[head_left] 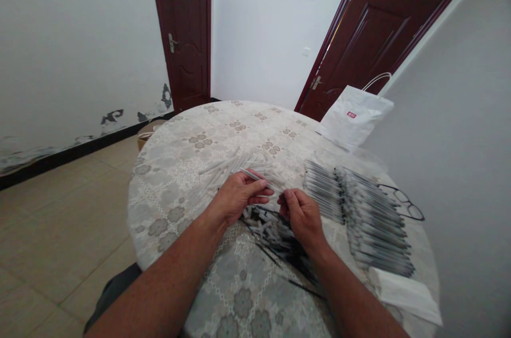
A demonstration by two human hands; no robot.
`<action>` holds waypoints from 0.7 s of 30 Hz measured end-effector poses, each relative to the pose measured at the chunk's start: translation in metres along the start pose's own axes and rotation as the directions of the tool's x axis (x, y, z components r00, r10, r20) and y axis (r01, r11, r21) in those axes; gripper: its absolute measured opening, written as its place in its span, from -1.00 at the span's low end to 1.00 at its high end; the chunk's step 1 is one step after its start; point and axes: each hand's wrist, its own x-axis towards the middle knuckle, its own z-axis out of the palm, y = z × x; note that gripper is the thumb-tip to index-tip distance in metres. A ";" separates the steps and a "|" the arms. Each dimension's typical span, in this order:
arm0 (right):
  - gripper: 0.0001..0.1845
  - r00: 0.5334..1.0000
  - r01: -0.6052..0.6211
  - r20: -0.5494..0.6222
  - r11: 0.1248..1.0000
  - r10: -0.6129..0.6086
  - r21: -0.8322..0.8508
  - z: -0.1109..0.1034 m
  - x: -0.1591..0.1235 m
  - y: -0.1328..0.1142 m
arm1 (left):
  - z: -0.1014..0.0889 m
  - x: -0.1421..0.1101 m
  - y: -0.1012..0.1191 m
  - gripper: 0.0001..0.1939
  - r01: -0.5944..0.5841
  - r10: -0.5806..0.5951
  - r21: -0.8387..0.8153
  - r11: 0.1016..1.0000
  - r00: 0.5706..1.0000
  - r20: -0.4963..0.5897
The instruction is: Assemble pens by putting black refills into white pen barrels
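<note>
My left hand holds a thin, pale translucent tube between thumb and fingers, its far end slanting toward my right hand. The fingers of my right hand are pinched together at that end; whatever is in them is too small to make out. Just beyond my left hand lies a loose pile of whitish translucent tubes. Below both hands is a heap of thin black sticks with whitish ends, partly covered by my right hand and forearm. A single black-and-pale stick lies nearer to me.
Two rows of slim pen-like sticks, a shorter and a longer one, cover the right of the round table. Eyeglasses, a folded white packet and a white paper bag stand or lie around them. Walls are close.
</note>
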 end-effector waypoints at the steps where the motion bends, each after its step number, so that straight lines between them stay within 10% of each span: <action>1: -0.51 1.000 -0.002 0.019 1.000 0.002 0.016 0.000 -0.001 0.000 | 0.000 0.000 0.000 -0.74 -0.004 0.004 0.003 1.000 1.000 0.000; 21: -0.72 0.993 0.119 0.002 0.991 -0.119 -0.069 -0.004 -0.006 0.005 | 0.000 0.000 -0.006 -0.76 0.004 -0.004 0.022 1.000 1.000 0.024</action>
